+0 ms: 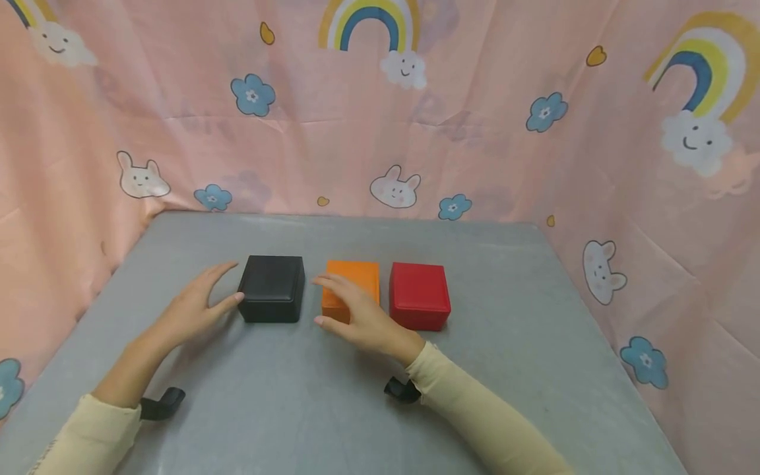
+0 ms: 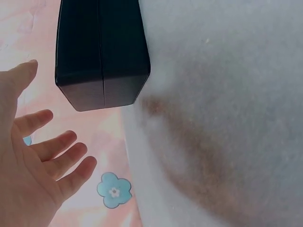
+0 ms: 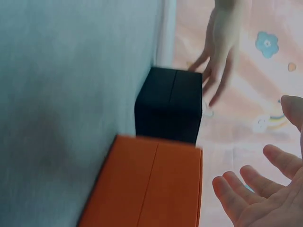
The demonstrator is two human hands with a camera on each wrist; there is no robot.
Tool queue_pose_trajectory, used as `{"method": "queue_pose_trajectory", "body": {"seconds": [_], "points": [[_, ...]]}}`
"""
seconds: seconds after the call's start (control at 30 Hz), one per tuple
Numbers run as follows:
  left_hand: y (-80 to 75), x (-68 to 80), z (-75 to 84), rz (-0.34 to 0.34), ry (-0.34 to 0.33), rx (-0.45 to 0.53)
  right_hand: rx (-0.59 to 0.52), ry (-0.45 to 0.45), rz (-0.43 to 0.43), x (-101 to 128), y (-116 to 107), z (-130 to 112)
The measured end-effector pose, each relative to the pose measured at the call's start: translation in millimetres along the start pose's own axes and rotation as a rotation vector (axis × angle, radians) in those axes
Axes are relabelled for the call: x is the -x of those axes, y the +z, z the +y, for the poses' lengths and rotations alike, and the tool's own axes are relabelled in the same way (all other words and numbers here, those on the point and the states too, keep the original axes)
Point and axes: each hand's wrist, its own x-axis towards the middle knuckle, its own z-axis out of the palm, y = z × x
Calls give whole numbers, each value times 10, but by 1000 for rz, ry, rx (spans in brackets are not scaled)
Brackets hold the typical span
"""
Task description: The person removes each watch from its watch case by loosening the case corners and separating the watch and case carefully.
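Observation:
Three closed boxes stand in a row on the grey table: a black box, an orange box and a red box. My left hand is spread open just left of the black box. In the left wrist view a small gap shows between the left hand and the box. My right hand is open at the orange box's front left corner, between it and the black box. In the right wrist view the right hand's fingers spread beside the orange box and hold nothing.
Pink patterned cloth walls the table on the back and both sides. The black box and the left hand also show in the right wrist view. Black wrist straps sit on both cream sleeves.

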Motion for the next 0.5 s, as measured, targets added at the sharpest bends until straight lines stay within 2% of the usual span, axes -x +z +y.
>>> {"method": "queue_pose_trajectory", "body": {"seconds": [0.2,0.37,0.5], "points": [[-32,-2,11,-16,3,35,-26,-25,-13,-65,166,-69],[-47,-18,-5,-9,37,77,-111,41,-57,-72,288,-112],[-10,-36,-31,-16,64,125,-193,138,-115,-45,399,-137]]}}
